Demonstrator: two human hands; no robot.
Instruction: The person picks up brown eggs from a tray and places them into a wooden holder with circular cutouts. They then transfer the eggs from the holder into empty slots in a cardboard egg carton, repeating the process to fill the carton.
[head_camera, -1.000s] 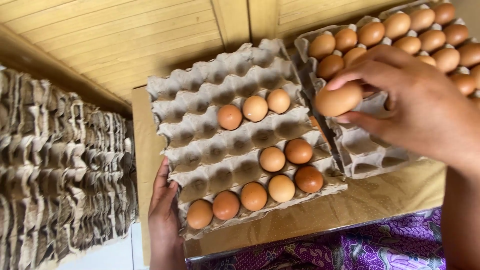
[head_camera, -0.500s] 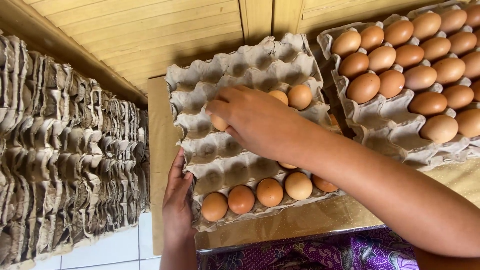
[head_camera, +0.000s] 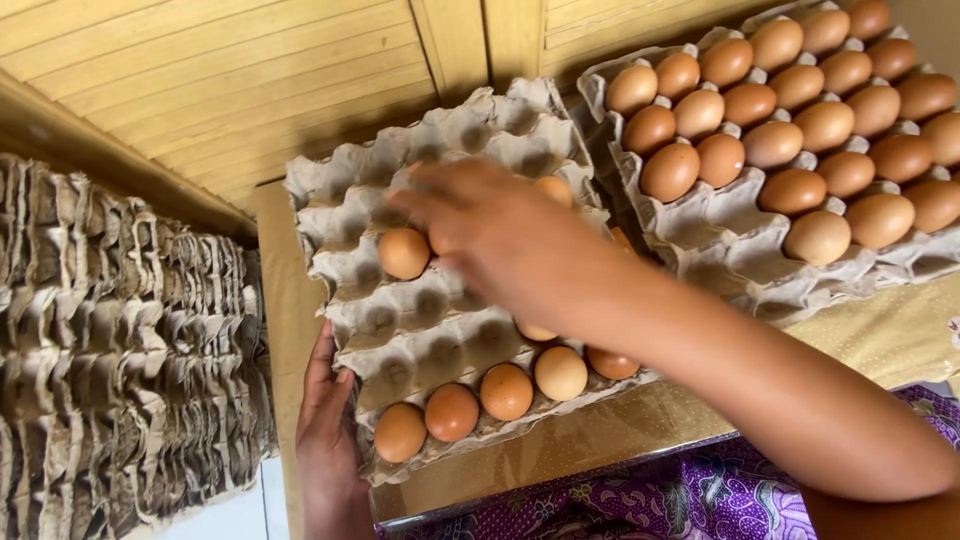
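While the left hand (head_camera: 330, 440) grips the grey tray's (head_camera: 340, 205) near-left corner, the right hand (head_camera: 500, 235), fingers loosely spread, hovers empty over its eggs (head_camera: 403, 252).

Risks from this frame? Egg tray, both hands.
1. The right hand hovers low over the middle tray, close to a loose egg; a sweep across might knock it from its cup.
2. That tray's front edge sits near the table edge, with only the left hand at its corner; it might slide off.
3. The forearm crosses over the front-row eggs and might press on them if lowered.
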